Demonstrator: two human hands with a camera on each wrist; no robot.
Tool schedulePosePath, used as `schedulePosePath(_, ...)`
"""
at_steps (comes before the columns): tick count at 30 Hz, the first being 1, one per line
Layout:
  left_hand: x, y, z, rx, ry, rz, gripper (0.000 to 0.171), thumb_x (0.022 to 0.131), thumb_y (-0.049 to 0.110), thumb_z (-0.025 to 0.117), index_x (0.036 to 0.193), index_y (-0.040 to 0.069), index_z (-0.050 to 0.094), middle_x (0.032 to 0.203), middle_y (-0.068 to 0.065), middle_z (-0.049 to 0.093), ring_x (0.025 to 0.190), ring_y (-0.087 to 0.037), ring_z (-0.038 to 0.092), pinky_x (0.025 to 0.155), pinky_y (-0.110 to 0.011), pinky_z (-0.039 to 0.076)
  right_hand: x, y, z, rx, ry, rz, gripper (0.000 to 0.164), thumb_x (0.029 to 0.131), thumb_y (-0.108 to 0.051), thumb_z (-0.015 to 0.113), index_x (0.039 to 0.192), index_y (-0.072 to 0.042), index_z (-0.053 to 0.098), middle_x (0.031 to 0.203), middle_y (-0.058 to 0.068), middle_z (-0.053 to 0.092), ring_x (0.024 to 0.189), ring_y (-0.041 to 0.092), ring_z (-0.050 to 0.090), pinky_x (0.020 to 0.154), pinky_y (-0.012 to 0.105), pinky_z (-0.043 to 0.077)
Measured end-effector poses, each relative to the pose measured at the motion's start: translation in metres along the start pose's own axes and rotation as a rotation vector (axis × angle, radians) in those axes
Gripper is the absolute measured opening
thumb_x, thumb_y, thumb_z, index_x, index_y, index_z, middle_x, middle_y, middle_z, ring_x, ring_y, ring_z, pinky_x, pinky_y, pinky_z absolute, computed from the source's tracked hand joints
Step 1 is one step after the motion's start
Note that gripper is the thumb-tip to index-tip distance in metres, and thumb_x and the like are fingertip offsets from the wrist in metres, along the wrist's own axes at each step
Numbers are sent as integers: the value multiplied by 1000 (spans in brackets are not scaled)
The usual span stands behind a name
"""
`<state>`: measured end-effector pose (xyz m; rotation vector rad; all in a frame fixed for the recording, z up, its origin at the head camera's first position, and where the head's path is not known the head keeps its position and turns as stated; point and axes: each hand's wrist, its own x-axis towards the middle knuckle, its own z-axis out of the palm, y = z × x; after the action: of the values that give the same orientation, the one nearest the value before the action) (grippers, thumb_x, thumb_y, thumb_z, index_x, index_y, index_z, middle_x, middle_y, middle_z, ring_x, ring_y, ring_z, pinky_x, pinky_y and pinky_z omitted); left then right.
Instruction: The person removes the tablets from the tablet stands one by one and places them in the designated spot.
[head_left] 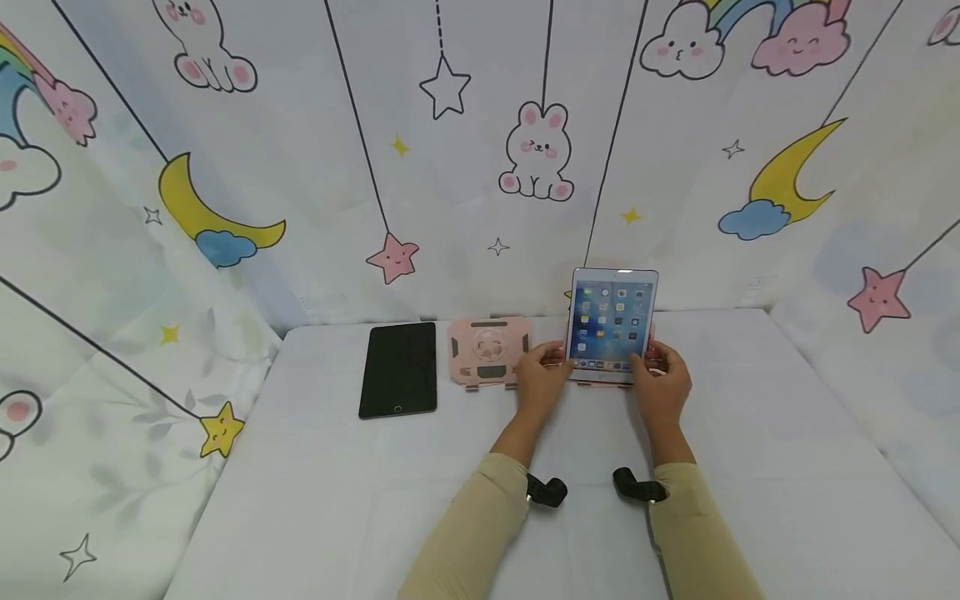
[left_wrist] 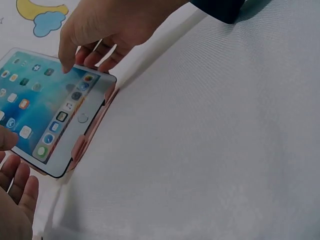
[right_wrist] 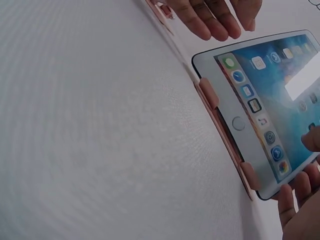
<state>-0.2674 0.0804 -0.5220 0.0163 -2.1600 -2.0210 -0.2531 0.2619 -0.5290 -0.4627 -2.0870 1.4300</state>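
A white tablet (head_left: 612, 321) with its screen lit leans upright in a pink stand (right_wrist: 209, 92), whose two lower clips hold its bottom edge. My right hand (head_left: 663, 382) holds the tablet's right edge, thumb over the screen and fingers behind; the right wrist view shows this right hand (right_wrist: 305, 210) at the lower corner. Beside the left edge is my left hand (head_left: 542, 379). In the right wrist view that left hand (right_wrist: 215, 17) has loosely extended fingers, a small gap from the tablet's side. The left wrist view shows the left hand (left_wrist: 17, 200) at the lower left.
Left of the hands, a second pink stand (head_left: 489, 350) lies folded flat on the white table (head_left: 450, 500). Further left lies a tablet with a dark screen (head_left: 398, 371). A curtain printed with rabbits, stars and moons (head_left: 465, 183) closes off the back and sides.
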Motion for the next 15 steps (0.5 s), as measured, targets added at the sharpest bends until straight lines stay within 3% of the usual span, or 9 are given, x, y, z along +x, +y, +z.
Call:
schedulePosePath(6,-4,-3,3,2,-3,-19,33,84,3,80,117,5,75,103,-8,74,92,-13,70,84,-20,58,0,9,1,-10,10,-9,39,92,-14,73,129,-2,66,112,15,65,90,2,55,78,8,44)
schedulePosePath(15,-9,-15,13,10,79,-9,31,82,1,79,113,5,76,99,-7,73,87,-11,69,80,-18,58,-2,16,1,-31,-14,21,38,92,-15,73,126,0,65,111,14,65,91,4,55,78,9,43)
